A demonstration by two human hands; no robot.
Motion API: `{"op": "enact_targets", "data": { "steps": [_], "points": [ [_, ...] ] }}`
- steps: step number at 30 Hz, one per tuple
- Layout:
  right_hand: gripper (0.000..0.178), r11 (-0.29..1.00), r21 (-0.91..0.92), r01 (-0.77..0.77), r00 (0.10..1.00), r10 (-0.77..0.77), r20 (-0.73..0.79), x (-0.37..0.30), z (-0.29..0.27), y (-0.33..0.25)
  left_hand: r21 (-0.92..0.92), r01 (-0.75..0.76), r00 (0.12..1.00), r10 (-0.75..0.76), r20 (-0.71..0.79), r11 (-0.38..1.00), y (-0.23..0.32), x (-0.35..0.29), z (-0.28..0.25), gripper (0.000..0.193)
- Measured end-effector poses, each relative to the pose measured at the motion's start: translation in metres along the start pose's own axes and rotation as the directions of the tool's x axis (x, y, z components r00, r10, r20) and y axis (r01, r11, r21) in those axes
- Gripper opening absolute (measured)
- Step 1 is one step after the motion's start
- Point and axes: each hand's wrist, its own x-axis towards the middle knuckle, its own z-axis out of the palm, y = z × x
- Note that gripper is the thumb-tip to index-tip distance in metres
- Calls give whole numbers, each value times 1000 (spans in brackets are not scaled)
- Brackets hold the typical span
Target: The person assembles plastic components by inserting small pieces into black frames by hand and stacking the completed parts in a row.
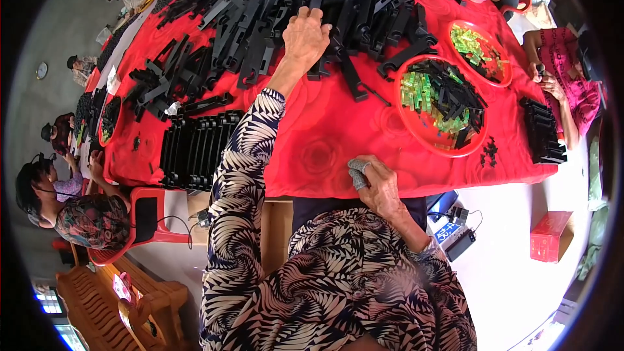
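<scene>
My left hand [304,39] reaches forward over a heap of long black plastic parts [273,0]. Its fingers are bent down among the parts; the tips and whatever they grip are hidden. Close to the table's near edge, my right hand [380,188] rests on the red cloth [312,149] with its fingers curled in. Grey covers sit on its thumb and a finger, and nothing shows between them. Left of my left forearm, a row of black parts [198,149] stands lined up side by side.
Two red baskets [448,151] [455,24] at the right hold yellow-green and black pieces. Small black bits [489,151] lie beside one. Another stack of black parts [543,133] stands at the right edge, near a person in pink [565,84]. Others sit along the left.
</scene>
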Motion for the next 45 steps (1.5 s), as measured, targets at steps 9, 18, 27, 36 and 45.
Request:
{"op": "enact_targets", "data": {
  "steps": [9, 18, 27, 36, 45],
  "points": [
    [20, 999, -35, 27, 1000, -27, -2, 0, -1, 3, -175, 90, 987, -112, -118, 980, -4, -52, -18, 19],
    [21, 997, -68, 25, 1000, -25, -2, -1, 2, 3, -319, 128, 985, -159, -71, 939, 57, -157, -56, 18],
    [20, 999, -40, -6, 1000, 6, 2, 0, 1, 3, -277, -9, 999, 20, 38, 961, 99, -259, -69, 31],
    [17, 973, 116, -201, 979, 202, -1, 6, -1, 1, -592, 367, 929, -318, 191, 717, 108, -302, -104, 29],
    [18, 983, 58, -173, 985, 171, 35, 7, -1, -1, -694, 719, 555, -575, 601, -31, 104, -315, -111, 25]
  ]
}}
